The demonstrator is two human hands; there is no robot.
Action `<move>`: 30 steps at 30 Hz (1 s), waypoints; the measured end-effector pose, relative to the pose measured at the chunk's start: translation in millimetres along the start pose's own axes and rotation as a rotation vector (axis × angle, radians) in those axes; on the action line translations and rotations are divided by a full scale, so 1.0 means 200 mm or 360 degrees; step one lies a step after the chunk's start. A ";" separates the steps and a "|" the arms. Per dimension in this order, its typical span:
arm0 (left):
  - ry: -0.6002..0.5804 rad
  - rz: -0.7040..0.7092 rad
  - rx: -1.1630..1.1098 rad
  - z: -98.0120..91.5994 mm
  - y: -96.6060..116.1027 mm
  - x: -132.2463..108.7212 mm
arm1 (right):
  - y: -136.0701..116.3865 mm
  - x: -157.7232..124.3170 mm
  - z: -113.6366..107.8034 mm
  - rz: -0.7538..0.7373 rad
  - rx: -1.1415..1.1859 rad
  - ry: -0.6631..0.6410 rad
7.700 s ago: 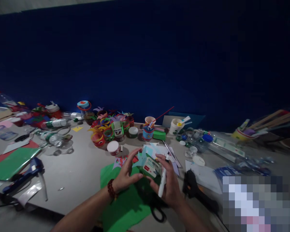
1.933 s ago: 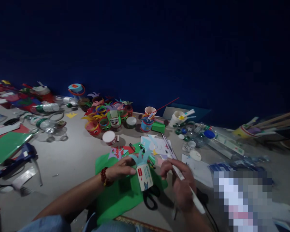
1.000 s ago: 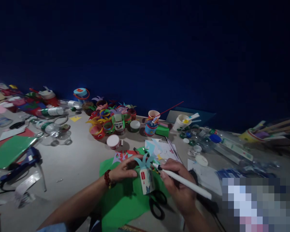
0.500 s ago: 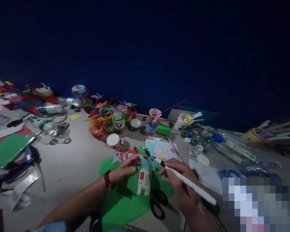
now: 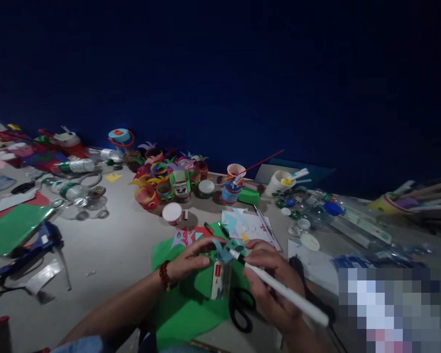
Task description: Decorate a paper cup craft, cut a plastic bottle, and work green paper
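My right hand (image 5: 274,282) grips a white marker (image 5: 286,296) like a pen, its dark tip end pointing left. Against that tip is a light-blue paper cut-out (image 5: 223,252) with pointed ends. My left hand (image 5: 191,257), with a beaded bracelet at the wrist, curls around the left and far side of the cut-out, its fingertips partly hidden. Just below stands a small white box with a red label (image 5: 216,279), close to the cut-out; whether they are joined I cannot tell. Black-handled scissors (image 5: 241,311) lie to its right, on and beside a green sheet (image 5: 180,314).
Decorated cups (image 5: 147,196) crowd the back by the dark blue wall. Lidded tubs (image 5: 172,214) and paper scraps (image 5: 246,223) lie ahead. Plastic bottles (image 5: 71,191) and a blue glue gun (image 5: 46,240) are left; clear plastic pieces (image 5: 308,215) lie right.
My right hand and the marker have shifted slightly down and left, bringing the tip to the blue cut-out. The white box has turned, showing a narrower front. My left hand has barely moved.
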State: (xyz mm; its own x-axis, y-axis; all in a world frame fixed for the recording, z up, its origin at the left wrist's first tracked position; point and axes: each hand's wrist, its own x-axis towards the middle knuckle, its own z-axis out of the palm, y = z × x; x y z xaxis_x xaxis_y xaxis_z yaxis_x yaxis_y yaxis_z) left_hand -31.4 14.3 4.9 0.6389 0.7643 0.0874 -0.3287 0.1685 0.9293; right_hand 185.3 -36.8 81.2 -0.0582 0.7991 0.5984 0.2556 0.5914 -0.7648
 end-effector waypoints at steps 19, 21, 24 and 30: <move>0.0040 -0.0048 -0.0034 0.00 -0.04 0.00 | -0.02 -0.05 0.07 0.0040 0.0154 0.0094; 0.0025 -0.0008 -0.0021 0.01 -0.03 0.00 | -0.03 -0.04 0.08 0.0057 0.0132 0.0115; 0.0056 0.0023 0.0089 0.01 -0.03 -0.01 | -0.03 -0.03 0.08 0.0056 0.0112 0.0181; -0.0038 0.0147 0.0458 0.01 -0.04 -0.03 | -0.02 -0.01 0.08 -0.0075 -0.0092 0.0058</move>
State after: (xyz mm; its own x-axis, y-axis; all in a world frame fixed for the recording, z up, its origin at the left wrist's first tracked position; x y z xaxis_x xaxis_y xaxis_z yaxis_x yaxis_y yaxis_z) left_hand -32.1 7.2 -2.0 0.6328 0.7528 0.1813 -0.1774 -0.0869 0.9803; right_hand 170.0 -38.3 79.3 -0.0365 0.7656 0.6423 0.3086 0.6199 -0.7214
